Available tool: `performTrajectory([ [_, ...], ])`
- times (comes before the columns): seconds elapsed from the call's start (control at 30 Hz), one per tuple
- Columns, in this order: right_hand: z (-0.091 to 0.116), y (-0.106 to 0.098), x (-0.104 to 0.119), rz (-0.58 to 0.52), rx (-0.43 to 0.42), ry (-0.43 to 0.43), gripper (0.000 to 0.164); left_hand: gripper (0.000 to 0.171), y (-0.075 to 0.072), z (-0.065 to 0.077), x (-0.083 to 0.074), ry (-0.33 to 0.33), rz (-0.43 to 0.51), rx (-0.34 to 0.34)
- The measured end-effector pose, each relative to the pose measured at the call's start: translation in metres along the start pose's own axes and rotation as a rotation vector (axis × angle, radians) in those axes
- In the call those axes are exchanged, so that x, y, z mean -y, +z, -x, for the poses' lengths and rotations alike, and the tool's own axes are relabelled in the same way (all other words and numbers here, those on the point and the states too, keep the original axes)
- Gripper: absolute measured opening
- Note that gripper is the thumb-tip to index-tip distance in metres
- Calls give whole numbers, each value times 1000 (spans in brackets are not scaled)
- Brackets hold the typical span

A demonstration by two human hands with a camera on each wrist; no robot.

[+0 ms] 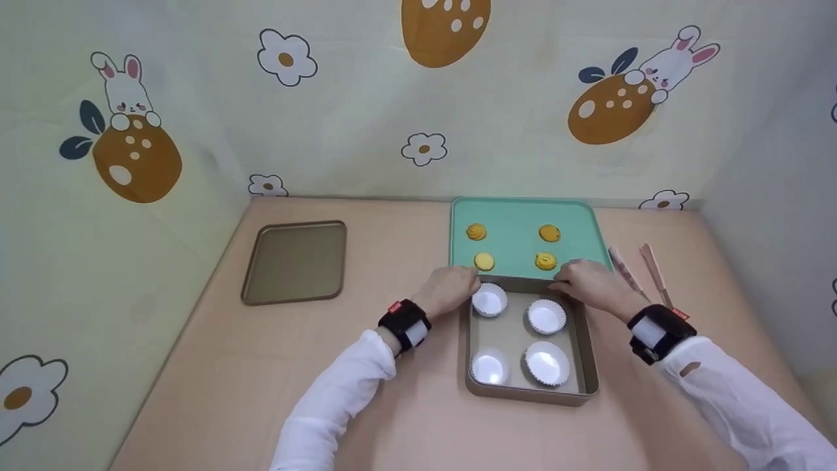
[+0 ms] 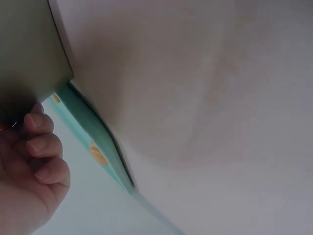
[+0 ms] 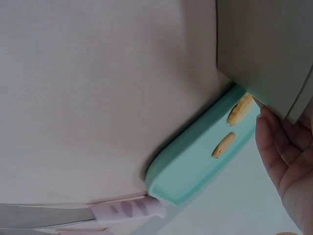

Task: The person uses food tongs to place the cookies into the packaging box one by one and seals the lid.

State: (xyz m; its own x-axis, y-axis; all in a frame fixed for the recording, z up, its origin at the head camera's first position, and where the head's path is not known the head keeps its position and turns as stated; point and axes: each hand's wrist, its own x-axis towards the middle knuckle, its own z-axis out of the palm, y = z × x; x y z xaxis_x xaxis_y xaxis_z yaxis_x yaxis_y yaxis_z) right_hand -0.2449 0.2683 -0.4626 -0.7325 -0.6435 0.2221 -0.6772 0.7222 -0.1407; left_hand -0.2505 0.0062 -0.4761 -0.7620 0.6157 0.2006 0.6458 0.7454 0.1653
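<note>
A square gold-brown baking tin stands near the table's middle, holding several white paper baking cups. My left hand grips the tin's far left corner with curled fingers; in the left wrist view that hand is against the tin's edge. At the far right corner, my right hand pinches the rim between thumb and fingers, also seen in the right wrist view beside the tin's wall. Behind the tin lies a mint-green tray bearing several cookies.
A shallow gold-brown lid or tray lies at the back left. Right of the green tray are two pink-handled utensils; one shows a flat blade in the right wrist view. A printed cloth wall borders the table.
</note>
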Motion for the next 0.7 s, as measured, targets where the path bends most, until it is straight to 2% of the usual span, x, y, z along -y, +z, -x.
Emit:
performTrajectory([
  [0.43,-33,14,15,14,-50,-78,10,19,-4,18,29,-59,39,-49],
  [0.7,-49,17,25,14,-67,-124,11,19,-11,29,42,-118,47,-42],
])
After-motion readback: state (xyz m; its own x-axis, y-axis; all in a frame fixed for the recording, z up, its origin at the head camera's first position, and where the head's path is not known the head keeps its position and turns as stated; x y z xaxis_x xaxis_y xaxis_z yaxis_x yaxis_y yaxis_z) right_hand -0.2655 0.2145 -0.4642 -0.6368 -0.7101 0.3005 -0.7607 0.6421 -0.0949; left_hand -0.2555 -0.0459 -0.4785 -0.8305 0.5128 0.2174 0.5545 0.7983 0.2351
